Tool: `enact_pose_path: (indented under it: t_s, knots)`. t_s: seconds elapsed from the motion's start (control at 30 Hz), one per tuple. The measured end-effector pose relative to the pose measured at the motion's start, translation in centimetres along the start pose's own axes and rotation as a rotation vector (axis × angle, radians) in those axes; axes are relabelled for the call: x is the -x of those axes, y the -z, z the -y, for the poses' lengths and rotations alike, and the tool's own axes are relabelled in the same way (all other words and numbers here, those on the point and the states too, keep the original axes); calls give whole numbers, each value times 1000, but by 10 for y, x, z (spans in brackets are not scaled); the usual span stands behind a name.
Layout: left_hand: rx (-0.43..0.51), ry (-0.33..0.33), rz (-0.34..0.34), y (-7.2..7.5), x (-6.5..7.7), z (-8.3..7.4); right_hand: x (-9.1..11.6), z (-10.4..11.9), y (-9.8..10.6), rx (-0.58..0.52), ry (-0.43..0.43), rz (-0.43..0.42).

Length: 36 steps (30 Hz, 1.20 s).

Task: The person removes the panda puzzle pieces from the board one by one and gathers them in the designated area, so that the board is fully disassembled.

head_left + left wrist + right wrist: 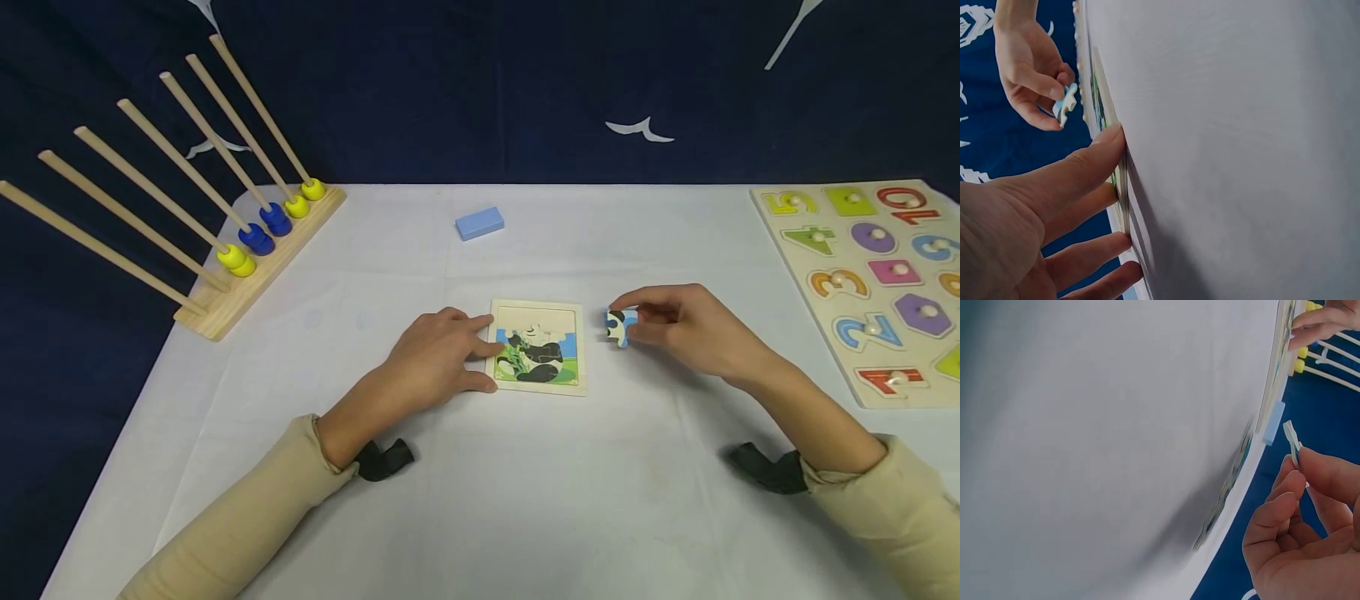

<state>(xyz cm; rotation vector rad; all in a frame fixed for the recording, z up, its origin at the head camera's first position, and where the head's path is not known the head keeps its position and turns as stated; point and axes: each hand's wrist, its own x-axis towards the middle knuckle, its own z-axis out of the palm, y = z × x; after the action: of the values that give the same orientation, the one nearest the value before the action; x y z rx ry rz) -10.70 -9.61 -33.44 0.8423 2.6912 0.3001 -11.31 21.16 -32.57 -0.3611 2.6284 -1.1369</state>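
Observation:
A square wooden panda puzzle [537, 387] lies on the table, its upper part showing bare wood. My left hand [442, 358] is at its left side, the thumb and fairly straight fingers touching the edge and border. Just right of the puzzle, my right hand [686, 329] pinches a puzzle piece [619, 327] between thumb and fingers, raised off the table. That piece [1066, 105] is black, cream and blue. Below the right hand, the right wrist view shows thin, wavy-edged pieces [1225, 490] on the table, seen edge-on; the hand hides them in the head view.
A blue block [480, 223] lies behind the puzzle. On the left stands a wooden rod stand [258, 271] with yellow and blue beads and tall rods. A knobbed number-and-shape board [840, 300] lies on the right. Dark cloth hangs beyond the table's back edge.

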Motion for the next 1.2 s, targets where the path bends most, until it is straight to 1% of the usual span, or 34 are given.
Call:
enact_pose_path:
  t_s: [0.23,0.33,0.47,0.53,0.67,0.77,0.9,1.1,1.2]
  knots:
    - [29,-33,-2,0,1,7,7,-12,11,10,-34,-37]
    - [41,-61,-1,-1,3,12,9,-18,15,14,-58,-58]
    - [52,-98,-22,-3,3,16,13,-26,21,34,-79,-66]
    - [66,-98,-36,-4,2,17,14,-30,24,60,-78,-65]
    - [110,-67,-54,-5,1,17,13,-38,30,113,-92,-56]
    - [126,-48,-54,-4,0,17,12,-43,33,142,-114,-37]
    - [111,-45,-44,-3,-1,17,12,-48,35,171,-128,-17]
    - [72,-66,-35,-2,-1,17,11,-50,36,226,-103,-36]
    - [57,-80,-35,-3,-2,17,10,-51,36,247,-129,-24]
